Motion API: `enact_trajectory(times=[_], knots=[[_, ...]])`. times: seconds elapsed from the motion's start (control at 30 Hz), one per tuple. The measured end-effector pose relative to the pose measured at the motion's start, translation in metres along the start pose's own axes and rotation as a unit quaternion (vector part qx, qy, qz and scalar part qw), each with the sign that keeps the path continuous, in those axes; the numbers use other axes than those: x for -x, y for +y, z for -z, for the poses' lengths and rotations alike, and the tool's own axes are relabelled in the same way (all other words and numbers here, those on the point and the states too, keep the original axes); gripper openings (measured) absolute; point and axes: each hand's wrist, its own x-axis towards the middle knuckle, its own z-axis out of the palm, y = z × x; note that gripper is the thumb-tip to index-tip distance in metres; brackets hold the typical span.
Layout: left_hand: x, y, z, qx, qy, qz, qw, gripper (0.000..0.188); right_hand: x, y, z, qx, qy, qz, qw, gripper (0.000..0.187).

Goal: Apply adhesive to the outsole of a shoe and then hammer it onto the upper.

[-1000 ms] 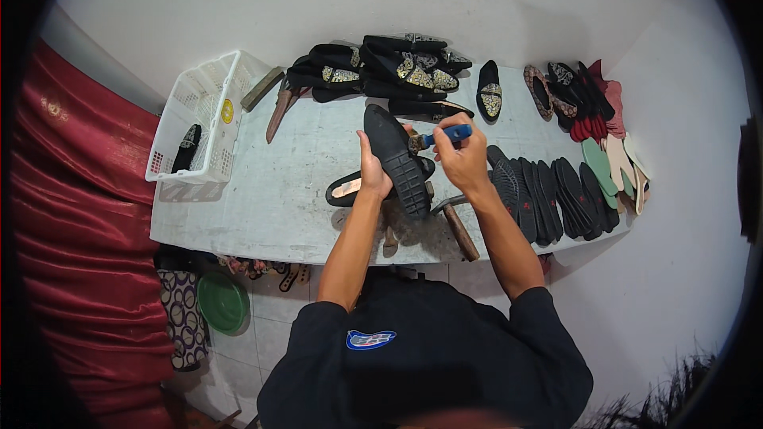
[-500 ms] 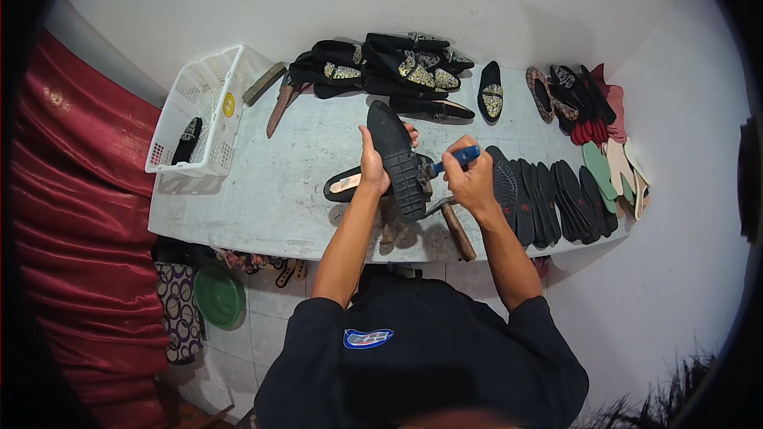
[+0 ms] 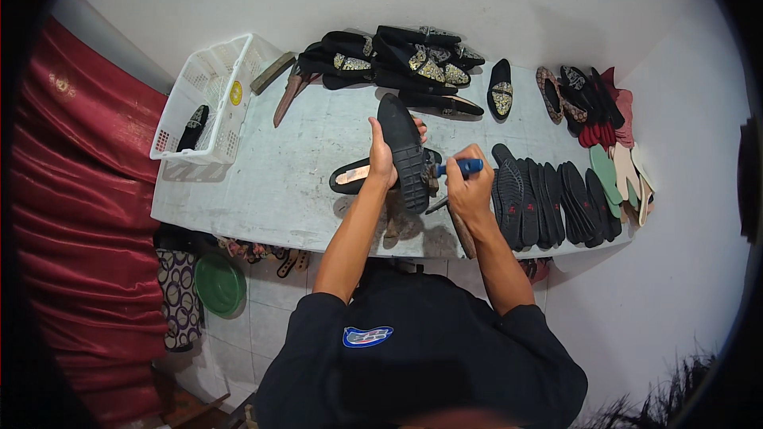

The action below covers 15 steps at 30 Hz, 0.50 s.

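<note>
Left hand (image 3: 383, 160) clasps an upturned black shoe (image 3: 404, 155) above the table (image 3: 278, 167), thumb on one side, fingertips showing past the other; the right hand (image 3: 470, 183) pinches a blue-handled tool (image 3: 469, 167), its head at the shoe's right edge, though whether it touches I cannot tell. Leftmost hangs a red curtain (image 3: 87, 214). Next, a white plastic basket (image 3: 226, 115) on the table contains one black slipper with a patterned front (image 3: 193, 129). Below the table edge sits a green basin (image 3: 219, 286). Further right come heaped black shoes with glittery fronts (image 3: 429, 70), a row of black soles (image 3: 548, 202), then green and cream insole-shaped pieces (image 3: 606, 173).
</note>
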Motion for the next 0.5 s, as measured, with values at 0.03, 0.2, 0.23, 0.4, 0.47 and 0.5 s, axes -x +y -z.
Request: enact_trajectory(times=[0.03,0.2,0.23,0.4,0.47,0.5], knots=[[0.0,0.0,-0.002,0.001,0.01,-0.002,1.0,0.086,0.003,-0.001,0.004,0.007,-0.013,0.014,1.0,0.012],[0.001,0.0,0.0,-0.001,-0.004,-0.002,1.0,0.085,-0.012,0.0,0.008,-0.04,0.005,-0.034,0.999,0.012],[0.002,0.0,-0.001,-0.002,-0.002,-0.01,1.0,0.085,-0.019,-0.001,0.01,-0.045,0.003,-0.063,0.997,0.012],[0.002,0.002,-0.004,0.024,-0.02,0.017,0.999,0.087,-0.045,0.016,-0.012,-0.019,0.008,0.07,0.997,0.013],[0.002,0.001,-0.006,0.037,-0.008,0.017,0.999,0.087,-0.045,0.013,-0.019,0.011,0.0,0.097,0.995,0.014],[0.003,0.002,-0.001,0.018,-0.001,0.002,1.0,0.087,-0.039,-0.007,-0.02,-0.025,-0.016,0.044,0.999,0.011]])
